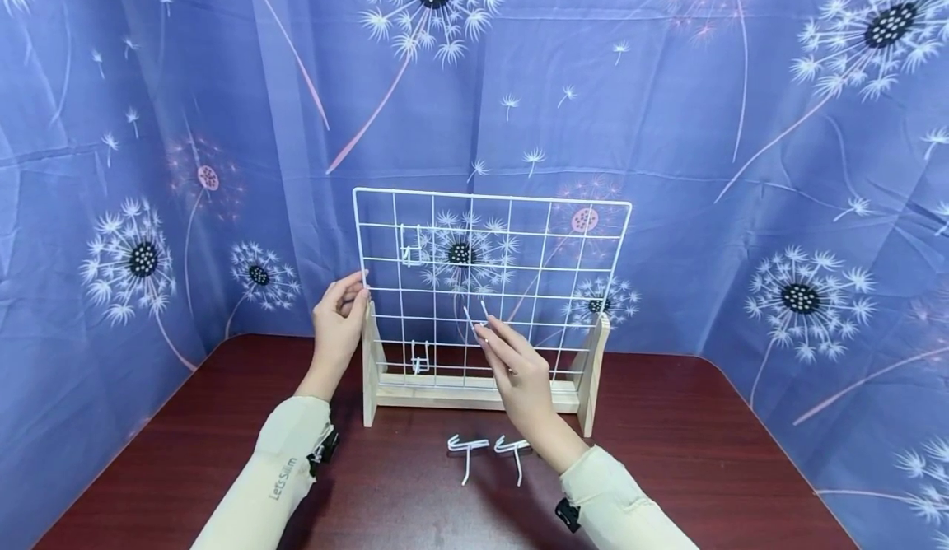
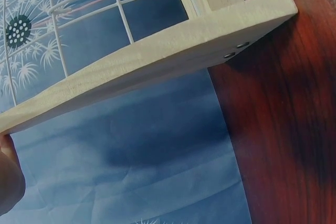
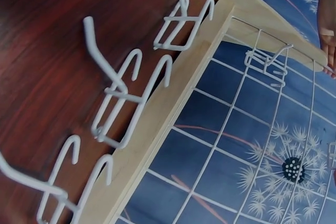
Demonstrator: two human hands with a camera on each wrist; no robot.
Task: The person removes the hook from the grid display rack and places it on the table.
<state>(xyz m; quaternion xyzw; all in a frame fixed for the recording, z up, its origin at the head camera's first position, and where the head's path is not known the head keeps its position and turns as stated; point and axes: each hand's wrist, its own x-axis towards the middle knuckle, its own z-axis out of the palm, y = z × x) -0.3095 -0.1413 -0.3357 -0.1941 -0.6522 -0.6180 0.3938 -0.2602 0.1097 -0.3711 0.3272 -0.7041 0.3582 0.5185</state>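
Note:
A white wire grid panel stands upright in a wooden stand. At its left edge, just above the stand's left upright, my left hand grips the frame between thumb and fingers. Part of this hand shows at the left wrist view's edge. My right hand pinches a white wire hook in front of the grid's middle, its prongs pointing up; the fingers cover the rest. Two hooks hang on the grid's left side, an upper hook and a lower hook.
On the dark red wooden table, before the stand, lie a white hook and another hook close to my right forearm. The right wrist view has three loose-looking hooks along the stand's base. A blue dandelion-print cloth hangs behind.

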